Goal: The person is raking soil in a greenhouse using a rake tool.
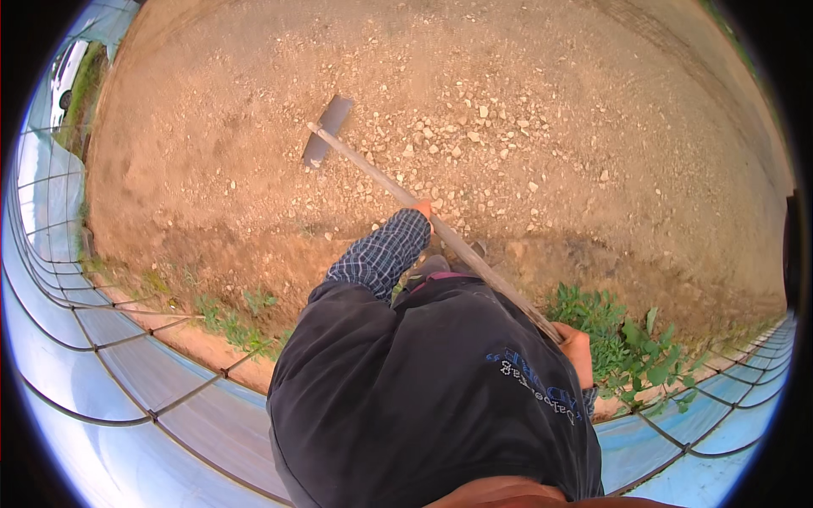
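Note:
A long wooden handle (381,176) runs slantwise from upper left to lower right across my front. Near its far end is a flat, dark metal blade (328,131), set crosswise like a hoe or a grading rake and lying low at the gravelly soil. My left hand (424,208) grips the handle around its middle, partly hidden by a checked sleeve. At the near end, beside my right hip, my right hand (573,346) is closed around the handle. Loose pale stones (456,151) are scattered to the right of the blade.
Green weeds (587,314) grow close to my right hand, with smaller weeds (238,327) at lower left. Behind me a metal pipe frame (152,416) carries bluish plastic sheeting (209,438). A white vehicle (68,73) stands beyond the far left edge.

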A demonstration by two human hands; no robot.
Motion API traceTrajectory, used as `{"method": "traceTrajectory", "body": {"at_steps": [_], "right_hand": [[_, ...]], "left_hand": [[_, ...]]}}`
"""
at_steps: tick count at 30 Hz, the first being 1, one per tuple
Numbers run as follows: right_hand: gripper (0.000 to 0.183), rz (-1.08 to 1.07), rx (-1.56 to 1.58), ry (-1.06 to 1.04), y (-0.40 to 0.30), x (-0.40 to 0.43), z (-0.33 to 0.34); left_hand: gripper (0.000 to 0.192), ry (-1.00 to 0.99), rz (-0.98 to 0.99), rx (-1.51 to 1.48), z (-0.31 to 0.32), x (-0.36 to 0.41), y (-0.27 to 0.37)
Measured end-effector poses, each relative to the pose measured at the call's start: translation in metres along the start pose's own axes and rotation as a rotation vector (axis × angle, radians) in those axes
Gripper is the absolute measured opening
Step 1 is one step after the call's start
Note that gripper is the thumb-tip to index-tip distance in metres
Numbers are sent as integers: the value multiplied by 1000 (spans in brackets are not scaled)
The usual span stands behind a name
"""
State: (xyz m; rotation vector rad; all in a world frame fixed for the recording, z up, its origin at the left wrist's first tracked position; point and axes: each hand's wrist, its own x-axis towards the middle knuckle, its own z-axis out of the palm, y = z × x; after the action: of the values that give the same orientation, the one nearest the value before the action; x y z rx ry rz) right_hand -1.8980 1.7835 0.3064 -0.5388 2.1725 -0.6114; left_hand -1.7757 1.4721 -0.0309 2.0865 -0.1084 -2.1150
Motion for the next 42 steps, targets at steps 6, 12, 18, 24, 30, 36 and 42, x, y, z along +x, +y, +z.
{"method": "traceTrajectory", "body": {"at_steps": [6, 12, 18, 24, 30, 36, 42], "right_hand": [[32, 67, -300, 50, 22, -52, -64], [33, 138, -212, 126, 16, -80, -100], [32, 36, -149, 135, 20, -51, -62], [27, -11, -25, 85, 20, -25, -18], [26, 18, -196, 123, 86, -67, -87], [30, 291, -64, 179, 164, -136, -202], [31, 187, -44, 183, 250, -109, -256]], "left_hand": [[20, -157, -61, -90, 18, 13, -120], [6, -49, -305, -100, 45, -93, -109], [6, -166, -33, -123, 37, -67, -58], [7, 67, -78, -10, 54, -43, 9], [14, -274, 70, 371, 88, 15, -111], [13, -546, 152, -246, 164, -65, -319], [6, -218, -37, -131, 210, -113, -328]]}}
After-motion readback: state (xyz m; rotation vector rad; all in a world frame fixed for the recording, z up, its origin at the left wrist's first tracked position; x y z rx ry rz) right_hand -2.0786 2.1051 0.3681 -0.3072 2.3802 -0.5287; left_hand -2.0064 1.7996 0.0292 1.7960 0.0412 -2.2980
